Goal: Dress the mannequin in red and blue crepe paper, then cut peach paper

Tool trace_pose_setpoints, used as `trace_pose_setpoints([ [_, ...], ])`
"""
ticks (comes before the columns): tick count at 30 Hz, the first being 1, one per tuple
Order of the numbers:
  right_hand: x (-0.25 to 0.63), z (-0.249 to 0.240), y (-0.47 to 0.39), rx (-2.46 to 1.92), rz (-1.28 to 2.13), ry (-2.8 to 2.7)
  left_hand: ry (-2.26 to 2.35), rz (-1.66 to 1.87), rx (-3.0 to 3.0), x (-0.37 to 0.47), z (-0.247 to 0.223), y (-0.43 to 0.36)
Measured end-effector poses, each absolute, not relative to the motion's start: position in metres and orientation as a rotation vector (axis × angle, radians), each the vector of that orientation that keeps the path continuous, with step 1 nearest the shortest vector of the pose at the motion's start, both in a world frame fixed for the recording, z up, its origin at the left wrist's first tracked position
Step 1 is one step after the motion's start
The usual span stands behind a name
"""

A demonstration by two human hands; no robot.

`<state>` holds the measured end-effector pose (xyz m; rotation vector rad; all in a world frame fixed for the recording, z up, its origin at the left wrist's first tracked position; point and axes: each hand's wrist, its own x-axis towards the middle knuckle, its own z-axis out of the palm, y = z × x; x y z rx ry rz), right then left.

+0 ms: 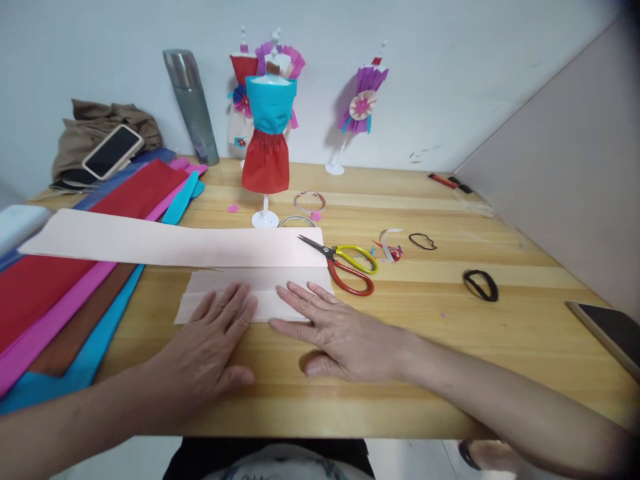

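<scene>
Scissors (329, 253) lie partly on the paper strip (200, 245), behind the right hand (334, 331).

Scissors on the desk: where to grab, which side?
Probably best by the red loop and yellow loop, coming from the right. The scissors lie with both loops to the right, mostly past the papers' edge, and the blades pointing left over the pale strip. The right hand lies just nearer than the loops.
</scene>
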<state>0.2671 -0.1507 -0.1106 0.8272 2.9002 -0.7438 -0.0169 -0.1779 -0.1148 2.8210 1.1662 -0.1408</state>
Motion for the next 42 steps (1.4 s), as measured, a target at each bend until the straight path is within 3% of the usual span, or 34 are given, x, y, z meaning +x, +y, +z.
trace_pose_setpoints([
  [5,0.267,-0.113,-0.150,0.842,-0.752,2.891,1.228,0.088,2.909,-0.027,-0.127,-0.173],
  [13,0.271,-0.116,-0.146,0.834,-0.878,3.005,1.290,-0.152,2.722,-0.026,-0.117,-0.171],
  [16,0.278,-0.114,-0.135,1.076,-0.839,3.282,1.284,-0.112,2.740,-0.020,-0.100,-0.163],
  [20,0.293,-0.108,-0.113,1.812,-0.187,3.131,1.158,0.040,2.845,-0.001,-0.083,-0.150],
  [23,0.303,-0.103,-0.105,1.937,0.166,2.741,1.005,0.030,2.887,0.017,-0.077,-0.142],
  [29,0.308,-0.100,-0.108,1.846,0.098,2.622,1.145,-0.053,2.821,0.045,-0.078,-0.126],
  [34,0.309,-0.101,-0.109,1.777,0.122,2.867,1.157,0.136,2.747,0.038,-0.068,-0.109],
  [38,0.304,-0.100,-0.118,1.321,-0.283,3.341,1.338,0.429,2.555,0.011,-0.047,-0.096],
  [42,0.296,-0.103,-0.130,0.948,-0.485,3.377,1.358,0.422,2.470,-0.009,-0.037,-0.093],
])
